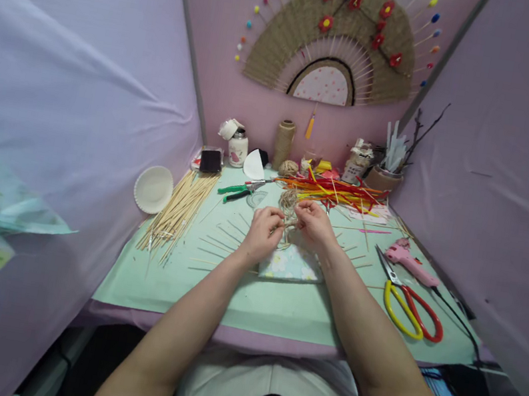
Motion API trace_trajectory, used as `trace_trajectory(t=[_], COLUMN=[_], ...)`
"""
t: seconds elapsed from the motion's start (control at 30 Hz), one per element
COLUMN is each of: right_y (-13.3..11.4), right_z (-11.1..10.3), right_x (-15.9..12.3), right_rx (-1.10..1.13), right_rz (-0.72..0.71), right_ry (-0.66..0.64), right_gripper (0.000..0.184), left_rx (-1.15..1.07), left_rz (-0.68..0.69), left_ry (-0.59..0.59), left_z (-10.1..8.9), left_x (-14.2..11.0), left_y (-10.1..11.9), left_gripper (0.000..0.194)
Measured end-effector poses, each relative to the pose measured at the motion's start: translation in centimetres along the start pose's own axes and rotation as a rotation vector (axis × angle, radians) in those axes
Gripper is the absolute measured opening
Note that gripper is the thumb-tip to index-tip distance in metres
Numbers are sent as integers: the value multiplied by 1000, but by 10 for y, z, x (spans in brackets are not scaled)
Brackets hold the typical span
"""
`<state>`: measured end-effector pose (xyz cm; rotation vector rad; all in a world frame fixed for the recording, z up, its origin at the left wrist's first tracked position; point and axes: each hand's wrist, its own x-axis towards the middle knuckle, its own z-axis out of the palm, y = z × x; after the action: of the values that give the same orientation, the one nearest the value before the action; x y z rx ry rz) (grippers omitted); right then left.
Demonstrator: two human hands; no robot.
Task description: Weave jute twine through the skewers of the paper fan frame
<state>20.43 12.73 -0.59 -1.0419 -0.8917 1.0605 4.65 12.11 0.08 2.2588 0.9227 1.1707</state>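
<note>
Both hands meet over the middle of the table, fingers bent around loose twine (289,199). My left hand (265,230) is closed, its fingertips pinching the twine. Close beside it, my right hand (312,222) pinches another part of the same twine between thumb and fingers. Below the hands lies a flowered fabric piece (291,265), partly hidden by the right forearm. Thin sticks (221,239) fan out to the left and right of it on the table. A tangle of the twine sits just beyond my fingertips.
Bamboo sticks (181,211) lie in a heap at left, beside a paper bowl (153,189) and green-handled pliers (238,189). At right are scissors (404,302) and a pink glue gun (411,262) with a cord. Red and yellow pipe cleaners (341,190) and a twine spool (284,144) stand behind.
</note>
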Motion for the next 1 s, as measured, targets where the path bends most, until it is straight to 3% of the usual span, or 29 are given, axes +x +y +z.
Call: trace_trajectory(t=[0.1, 0.23, 0.37, 0.43, 0.53, 0.63, 0.73, 0.83, 1.0], right_y=[1, 2, 0, -4, -12, -16, -17, -19, -25], right_z=[-3, 0, 5, 3, -4, -6, 3, 16, 22], right_x=[3, -1, -7, -8, -10, -12, -17, -23, -24], right_rx=[25, 29, 1, -67, -261, -348, -75, 265, 522], right_rz=[-35, -3, 23, -22, -90, -83, -16, 93, 188], right_ry=[18, -57, -137, -175, -272, -347, -347, -370, -382], right_gripper=[40, 39, 37, 36, 33, 29, 37, 29, 30], left_rx=[-78, -166, -418, -652, -1086, -1348, -1449, -1503, -1481], left_rz=[-5, 36, 53, -65, -306, -465, -525, -475, -443], left_ry=[-59, -113, -210, -187, -28, 80, 78, 29, -73], left_z=[-1, -10, -14, -14, -18, -24, -28, -27, -15], left_x=[0, 0, 0, 0, 3, 7, 9, 8, 4], left_y=[3, 9, 15, 14, 8, 2, 1, 4, 7], left_gripper=[15, 12, 15, 18, 19, 18, 14, 14, 23])
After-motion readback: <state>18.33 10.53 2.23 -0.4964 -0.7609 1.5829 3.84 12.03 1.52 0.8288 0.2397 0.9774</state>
